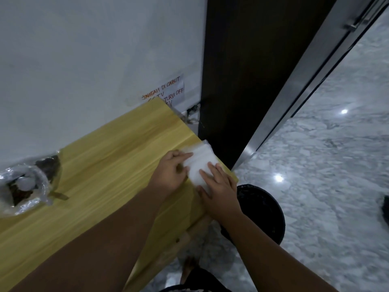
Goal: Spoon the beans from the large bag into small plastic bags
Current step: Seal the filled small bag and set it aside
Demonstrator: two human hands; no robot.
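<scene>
A stack of small clear plastic bags (pixel 202 159) lies at the right end of the yellow wooden table (pixel 105 171). My left hand (pixel 171 172) pinches the stack's left edge with thumb and fingers. My right hand (pixel 219 189) rests flat on the stack's near end, fingers spread over the top bag. The large clear bag (pixel 27 184) of dark beans stands open at the table's far left, with a white spoon (pixel 25 183) lying inside it.
A white wall with a taped handwritten note (pixel 166 90) runs behind the table. A black bin (pixel 261 211) stands on the marble floor (pixel 326 186) just past the table's right end. A dark panel and a metal door frame (pixel 294 91) rise beyond.
</scene>
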